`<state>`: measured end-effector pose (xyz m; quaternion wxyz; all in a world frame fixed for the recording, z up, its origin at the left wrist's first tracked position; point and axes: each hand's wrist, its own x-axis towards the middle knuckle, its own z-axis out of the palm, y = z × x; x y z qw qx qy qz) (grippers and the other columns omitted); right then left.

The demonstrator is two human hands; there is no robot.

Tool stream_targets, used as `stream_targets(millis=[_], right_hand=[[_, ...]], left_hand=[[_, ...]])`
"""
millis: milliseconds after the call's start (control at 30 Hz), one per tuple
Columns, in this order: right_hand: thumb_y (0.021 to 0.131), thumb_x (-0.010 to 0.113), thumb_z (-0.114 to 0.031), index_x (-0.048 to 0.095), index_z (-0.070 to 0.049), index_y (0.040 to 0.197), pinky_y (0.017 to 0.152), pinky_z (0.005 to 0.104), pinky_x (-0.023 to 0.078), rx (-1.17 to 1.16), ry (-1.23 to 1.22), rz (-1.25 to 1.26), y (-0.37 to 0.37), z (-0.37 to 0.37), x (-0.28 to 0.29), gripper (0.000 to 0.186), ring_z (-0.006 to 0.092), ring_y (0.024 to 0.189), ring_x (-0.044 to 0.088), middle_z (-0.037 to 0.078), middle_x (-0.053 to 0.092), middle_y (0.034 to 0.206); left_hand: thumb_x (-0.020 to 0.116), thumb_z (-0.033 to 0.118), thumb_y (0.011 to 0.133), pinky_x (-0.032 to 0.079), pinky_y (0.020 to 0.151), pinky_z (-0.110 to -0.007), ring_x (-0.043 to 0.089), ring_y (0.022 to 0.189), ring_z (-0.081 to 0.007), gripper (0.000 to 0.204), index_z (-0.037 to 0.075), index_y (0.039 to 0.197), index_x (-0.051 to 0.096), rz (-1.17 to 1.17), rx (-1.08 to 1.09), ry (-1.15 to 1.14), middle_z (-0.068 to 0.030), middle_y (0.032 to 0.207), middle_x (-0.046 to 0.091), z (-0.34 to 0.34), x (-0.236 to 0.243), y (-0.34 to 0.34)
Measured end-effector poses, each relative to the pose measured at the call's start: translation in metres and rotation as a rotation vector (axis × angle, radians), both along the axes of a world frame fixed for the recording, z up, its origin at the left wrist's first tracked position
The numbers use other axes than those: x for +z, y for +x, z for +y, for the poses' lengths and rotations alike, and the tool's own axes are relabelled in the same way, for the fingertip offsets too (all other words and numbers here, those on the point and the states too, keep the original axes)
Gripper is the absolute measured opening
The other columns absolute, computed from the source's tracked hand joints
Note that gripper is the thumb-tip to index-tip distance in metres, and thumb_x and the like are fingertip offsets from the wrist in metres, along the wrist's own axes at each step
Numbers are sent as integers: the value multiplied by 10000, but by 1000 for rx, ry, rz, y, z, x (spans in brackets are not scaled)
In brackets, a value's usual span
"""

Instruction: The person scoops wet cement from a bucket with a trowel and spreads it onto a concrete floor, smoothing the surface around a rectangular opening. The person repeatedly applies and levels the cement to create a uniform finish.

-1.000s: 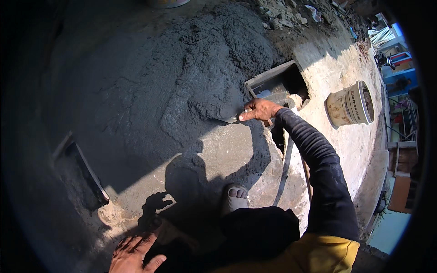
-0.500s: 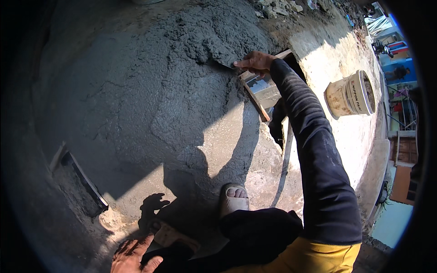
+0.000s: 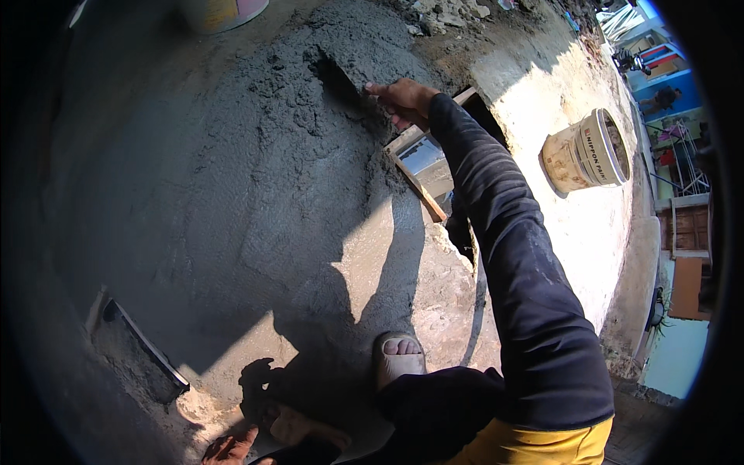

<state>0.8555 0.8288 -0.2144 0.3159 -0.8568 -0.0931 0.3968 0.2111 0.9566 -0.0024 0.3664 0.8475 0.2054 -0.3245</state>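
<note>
My right hand (image 3: 403,99) is closed round the handle of a trowel (image 3: 339,84), whose dark blade lies against rough wet grey cement (image 3: 302,132). The handle itself is mostly hidden by the fingers. Just below this hand is a wood-framed square opening (image 3: 418,190) in the ground. At the lower left edge my left hand (image 3: 232,448) shows only in part, holding nothing visible, its fingers apart. Beside it lies my shadow on the cement.
A stained white paint bucket (image 3: 585,155) stands on the right. Another bucket (image 3: 221,12) is cut off at the top. At the lower left, a second framed opening (image 3: 143,345) breaks the cement. My sandalled foot (image 3: 401,356) is near the bottom; rubble (image 3: 449,14) lies at the top.
My right hand has moved up and left with the trowel, its blade now farther into the rough cement. My left hand has sunk toward the lower edge. The view has shifted slightly.
</note>
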Motion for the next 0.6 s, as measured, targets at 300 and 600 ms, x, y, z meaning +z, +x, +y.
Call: stream_targets(millis=[300,600], right_hand=[[1078,489,-600,615,-44,1035,417,282,406,182,32,-314,19,-48,53,572,95,481,492,6,524,644],[1063,536,-485,572,-89,1099,642,522,547,595,-503,-1012,-19,-113,-35,400,437,731,707,212,718,856]], left_hand=[[724,243,982,460,1123,-440,592,1332,-373,559,72,1492,573,-37,21,9,-200,1437,631,7,-1,8],[709,253,994,445,1143,-441,575,1356,-381,558,67,1499,563,-1,-15,-5,-204,1461,613,8,-11,19]])
